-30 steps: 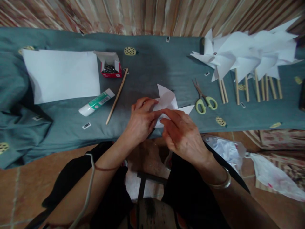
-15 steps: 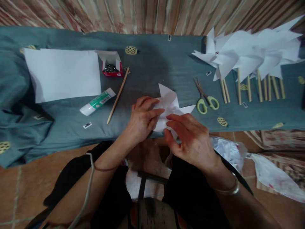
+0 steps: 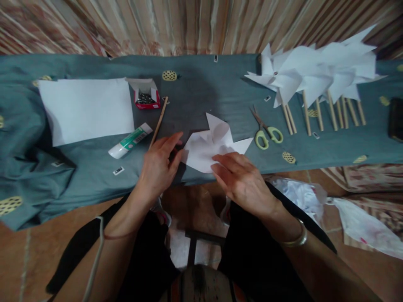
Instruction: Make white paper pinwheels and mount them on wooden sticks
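Note:
A folded white paper pinwheel lies on the teal cloth near the table's front edge. My right hand rests with its fingertips pressing on the paper's lower right part. My left hand is off the paper, fingers spread, its fingertips reaching toward a thin wooden stick just left of the paper. Neither hand grips anything.
A glue tube, a red box of pins and a white sheet lie to the left. Green-handled scissors lie right of the paper. Several finished pinwheels on sticks fill the back right. Plastic bags lie on the floor.
My left hand has let go of the paper and moved left toward the stick. My right hand stays on the paper. The view has shifted slightly.

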`<state>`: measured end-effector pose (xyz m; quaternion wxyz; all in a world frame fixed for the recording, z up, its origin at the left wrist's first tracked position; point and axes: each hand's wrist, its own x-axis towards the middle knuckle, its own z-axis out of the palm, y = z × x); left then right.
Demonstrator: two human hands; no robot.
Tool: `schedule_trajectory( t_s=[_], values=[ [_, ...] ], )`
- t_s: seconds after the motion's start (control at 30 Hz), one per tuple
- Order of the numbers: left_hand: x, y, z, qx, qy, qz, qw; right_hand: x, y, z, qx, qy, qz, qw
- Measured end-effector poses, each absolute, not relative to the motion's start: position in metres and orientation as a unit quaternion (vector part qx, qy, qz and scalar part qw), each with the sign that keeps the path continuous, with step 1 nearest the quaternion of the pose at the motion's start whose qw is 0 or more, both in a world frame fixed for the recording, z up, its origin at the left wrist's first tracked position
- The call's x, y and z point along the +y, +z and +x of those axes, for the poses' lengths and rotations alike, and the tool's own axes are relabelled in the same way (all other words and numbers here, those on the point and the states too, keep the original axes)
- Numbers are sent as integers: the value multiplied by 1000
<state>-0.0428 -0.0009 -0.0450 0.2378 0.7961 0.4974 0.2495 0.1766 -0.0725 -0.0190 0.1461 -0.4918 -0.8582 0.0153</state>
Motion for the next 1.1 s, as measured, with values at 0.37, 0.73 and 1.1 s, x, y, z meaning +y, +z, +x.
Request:
schedule_trajectory(
  t_s=[0.37, 0.73, 1.1],
  values=[
    [-27, -35, -40, 480, 249, 752, 377, -73, -24, 187, -824, -62, -547, 130],
    [-21, -38, -32, 470, 289, 784, 284, -74, -33, 170, -840, -52, -510, 177],
    [-17, -45, -19, 434, 266, 815, 276, -69, -31, 188, -826, -83, -538, 148]
  ],
)
